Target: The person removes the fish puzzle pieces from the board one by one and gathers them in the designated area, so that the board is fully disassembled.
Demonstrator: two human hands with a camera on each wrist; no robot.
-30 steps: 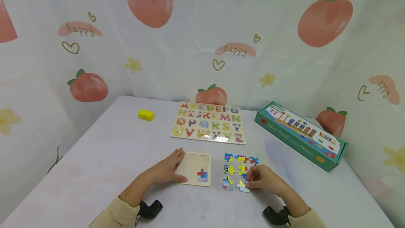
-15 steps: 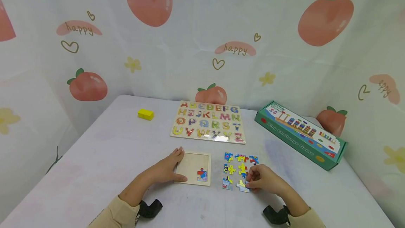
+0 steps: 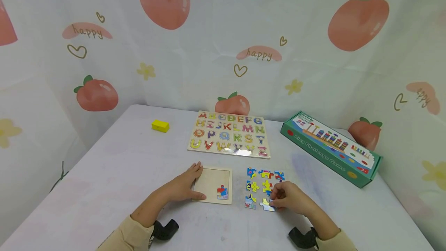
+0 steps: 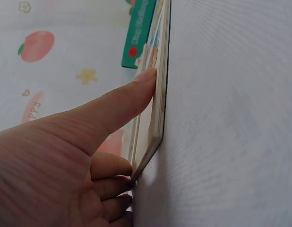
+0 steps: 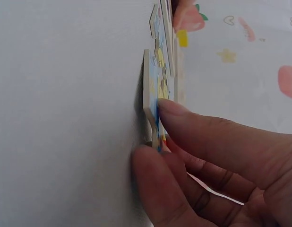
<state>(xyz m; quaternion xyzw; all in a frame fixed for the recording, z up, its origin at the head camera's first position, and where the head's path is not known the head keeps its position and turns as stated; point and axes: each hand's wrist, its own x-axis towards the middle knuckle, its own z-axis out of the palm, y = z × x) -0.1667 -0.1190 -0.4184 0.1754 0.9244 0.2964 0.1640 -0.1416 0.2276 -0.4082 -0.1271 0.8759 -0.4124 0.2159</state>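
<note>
My left hand [image 3: 184,185] rests at the left side of a shallow wooden puzzle tray [image 3: 210,179]. Its thumb [image 4: 136,90] lies on the tray's front rim, while the other fingers touch the left edge. One red and blue jigsaw piece [image 3: 223,193] sits in the tray's lower right part. Right of the tray, my right hand [image 3: 292,197] pinches a yellow and pale blue jigsaw piece [image 5: 153,90] in the nearest row of loose pieces. The thumb presses its printed face, with the index finger at its edge. This piece is partly covered by the fingertips.
Several loose jigsaw pieces [image 3: 252,187] lie in rows beside the right hand. Behind them is a wooden alphabet board [image 3: 228,134]. A green game box [image 3: 331,148] stands at the back right, and a yellow block [image 3: 160,126] lies at the back left of the white-covered table.
</note>
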